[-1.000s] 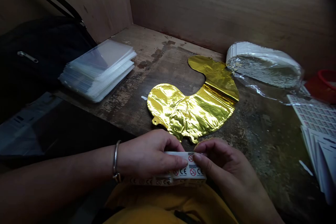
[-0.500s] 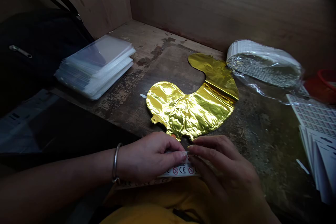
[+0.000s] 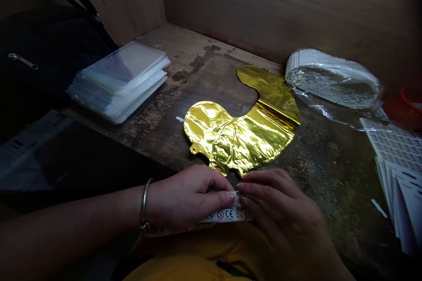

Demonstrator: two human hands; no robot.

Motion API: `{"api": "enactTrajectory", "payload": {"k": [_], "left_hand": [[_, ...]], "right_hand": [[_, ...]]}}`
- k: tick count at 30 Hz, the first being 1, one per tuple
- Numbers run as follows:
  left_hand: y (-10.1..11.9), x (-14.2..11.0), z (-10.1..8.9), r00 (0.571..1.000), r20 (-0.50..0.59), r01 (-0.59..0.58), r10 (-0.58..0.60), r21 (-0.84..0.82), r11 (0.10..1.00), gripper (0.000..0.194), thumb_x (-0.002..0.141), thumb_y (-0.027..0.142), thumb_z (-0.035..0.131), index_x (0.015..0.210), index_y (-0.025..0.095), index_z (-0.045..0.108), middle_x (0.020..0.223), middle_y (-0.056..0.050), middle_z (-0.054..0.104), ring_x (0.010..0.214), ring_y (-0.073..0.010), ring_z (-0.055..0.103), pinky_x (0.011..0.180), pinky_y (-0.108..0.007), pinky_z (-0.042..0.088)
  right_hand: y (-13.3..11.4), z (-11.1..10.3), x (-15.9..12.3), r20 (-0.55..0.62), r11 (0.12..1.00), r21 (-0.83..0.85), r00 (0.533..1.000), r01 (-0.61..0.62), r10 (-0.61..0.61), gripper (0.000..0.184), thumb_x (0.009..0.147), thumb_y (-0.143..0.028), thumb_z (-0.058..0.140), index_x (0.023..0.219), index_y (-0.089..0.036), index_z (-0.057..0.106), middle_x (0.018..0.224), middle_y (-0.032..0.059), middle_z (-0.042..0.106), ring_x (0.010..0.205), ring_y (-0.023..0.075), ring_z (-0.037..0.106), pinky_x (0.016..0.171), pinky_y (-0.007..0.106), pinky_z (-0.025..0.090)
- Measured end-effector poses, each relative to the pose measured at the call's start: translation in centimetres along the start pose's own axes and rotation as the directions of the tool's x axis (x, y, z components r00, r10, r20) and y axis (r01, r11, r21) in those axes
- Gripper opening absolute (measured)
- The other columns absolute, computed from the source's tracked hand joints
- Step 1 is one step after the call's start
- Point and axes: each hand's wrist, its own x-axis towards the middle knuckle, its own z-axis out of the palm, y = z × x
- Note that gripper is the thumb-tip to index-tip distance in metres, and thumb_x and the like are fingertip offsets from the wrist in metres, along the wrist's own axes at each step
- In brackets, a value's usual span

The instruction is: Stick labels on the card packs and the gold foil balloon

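One thin white printed label sheet (image 3: 230, 215) is held above yellow cloth (image 3: 184, 268), near one glossy, crinkled, curved gold-foil piece (image 3: 247, 140) on a scuffed wooden tabletop (image 3: 206, 83); the left hand (image 3: 193, 195) pinches the sheet between thumb and fingers, the right hand (image 3: 290, 210) arches at its right end, finger grip unclear.

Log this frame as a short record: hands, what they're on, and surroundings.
Left hand: pinching label sheet
Right hand: fingertips at sheet's right end; grip unclear
Print: CE marks, red symbols
Beyond hands: gold foil, flat on table
Table left: clear sleeves, stacked
Table right: cards, wrapped bundle
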Motion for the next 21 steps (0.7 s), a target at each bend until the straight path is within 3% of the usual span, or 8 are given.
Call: {"api": "enactTrajectory", "payload": {"k": [8, 15, 21], "left_hand": [[-0.07, 0.20, 0.21, 1.000, -0.008, -0.030, 0.029, -0.025, 0.999, 0.027, 0.091, 0.029, 0.049, 0.093, 0.012, 0.070, 0.080, -0.001, 0.063, 0.074, -0.0121, 0.051, 0.065, -0.019, 0.041], [-0.06, 0.16, 0.09, 1.000, 0.006, 0.013, -0.013, -0.032, 0.999, 0.030, 0.090, 0.035, 0.049, 0.087, 0.012, 0.068, 0.071, 0.001, 0.056, 0.066, -0.0113, 0.046, 0.061, -0.020, 0.039], [-0.41, 0.24, 0.06, 1.000, 0.007, 0.002, -0.002, -0.041, 0.999, 0.028, 0.090, 0.034, 0.049, 0.083, 0.012, 0.066, 0.069, 0.002, 0.052, 0.066, -0.0112, 0.044, 0.060, -0.020, 0.038]], "right_hand": [[-0.43, -0.10, -0.14, -0.088, 0.995, -0.027, 0.991, 0.099, -0.101, 0.022, 0.078, -0.006, 0.063, 0.095, -0.019, 0.069, 0.094, 0.0076, 0.066, 0.088, 0.0187, 0.059, 0.072, 0.031, 0.054], [0.05, 0.41, -0.16, -0.054, 0.983, -0.136, 0.990, 0.121, -0.129, 0.030, 0.079, -0.010, 0.065, 0.107, -0.019, 0.069, 0.114, 0.0110, 0.068, 0.101, 0.0240, 0.057, 0.081, 0.039, 0.054], [0.27, 0.63, -0.27, -0.066, 0.981, -0.118, 0.984, 0.156, -0.164, 0.030, 0.080, -0.010, 0.065, 0.107, -0.021, 0.069, 0.115, 0.0086, 0.069, 0.098, 0.0229, 0.057, 0.078, 0.038, 0.054]]}}
